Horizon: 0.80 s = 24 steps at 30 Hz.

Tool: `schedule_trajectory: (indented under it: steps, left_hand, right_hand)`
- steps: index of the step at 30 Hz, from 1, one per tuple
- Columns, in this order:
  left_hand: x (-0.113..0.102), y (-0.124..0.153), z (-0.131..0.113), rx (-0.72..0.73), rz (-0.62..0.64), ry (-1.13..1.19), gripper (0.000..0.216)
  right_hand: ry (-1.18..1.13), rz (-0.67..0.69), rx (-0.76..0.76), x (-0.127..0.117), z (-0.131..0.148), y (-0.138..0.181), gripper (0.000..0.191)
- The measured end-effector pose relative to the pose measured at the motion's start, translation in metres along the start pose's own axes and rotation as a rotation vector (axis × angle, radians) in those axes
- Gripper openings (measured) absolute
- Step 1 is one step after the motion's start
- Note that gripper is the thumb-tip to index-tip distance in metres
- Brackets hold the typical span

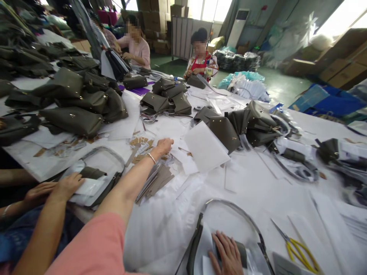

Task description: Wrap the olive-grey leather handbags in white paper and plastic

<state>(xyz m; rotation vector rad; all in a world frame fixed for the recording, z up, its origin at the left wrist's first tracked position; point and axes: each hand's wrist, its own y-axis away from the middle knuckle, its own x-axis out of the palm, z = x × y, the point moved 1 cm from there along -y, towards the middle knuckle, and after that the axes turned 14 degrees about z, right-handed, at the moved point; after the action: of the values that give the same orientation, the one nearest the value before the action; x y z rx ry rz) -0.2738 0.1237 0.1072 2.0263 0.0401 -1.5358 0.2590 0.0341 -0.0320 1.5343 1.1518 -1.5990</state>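
My left arm, in a pink sleeve with a bracelet at the wrist, stretches far across the table. My left hand (164,146) is closed with its fingers curled, beside small brown cards and clear packets (142,145); what it pinches, if anything, is hidden. Close to me lies a dark olive handbag (195,244) with its strap looped outward and pale wrapping sheet on it. My right hand (227,255) rests flat on this bag, over a rolled olive piece (241,254), fingers stretched out. A stack of grey-brown card strips (156,183) lies below my left forearm.
Yellow-handled scissors (301,252) lie at the right. White sheets (206,147) and olive handbags (223,131) stand beyond my left hand, more bags (73,120) at left. A co-worker's hands (64,187) work on another bag beside me. People sit across the table.
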Motion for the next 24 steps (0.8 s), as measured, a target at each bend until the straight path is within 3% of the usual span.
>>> schedule_trajectory:
  steps: [6,12,14,18,24]
  left_hand:
    - [0.040,-0.021,-0.064,0.146,0.042,0.036,0.020]
    - [0.069,-0.042,-0.109,0.031,-0.015,0.089,0.035]
    - [0.073,-0.048,-0.117,-0.028,-0.039,0.105,0.043]
    - [0.080,-0.058,-0.125,-0.117,-0.055,0.141,0.037]
    - [0.089,-0.064,-0.120,-0.133,-0.026,0.188,0.034]
  right_hand:
    - [-0.066,0.001,0.063,0.016,0.002,0.008,0.047]
    - [-0.121,-0.030,0.129,0.030,0.007,0.015,0.050]
    - [-0.128,-0.032,0.135,0.030,0.007,0.015,0.051]
    - [-0.146,-0.034,0.134,0.027,0.007,0.014,0.051]
    - [-0.134,-0.028,0.122,0.024,0.006,0.013,0.047]
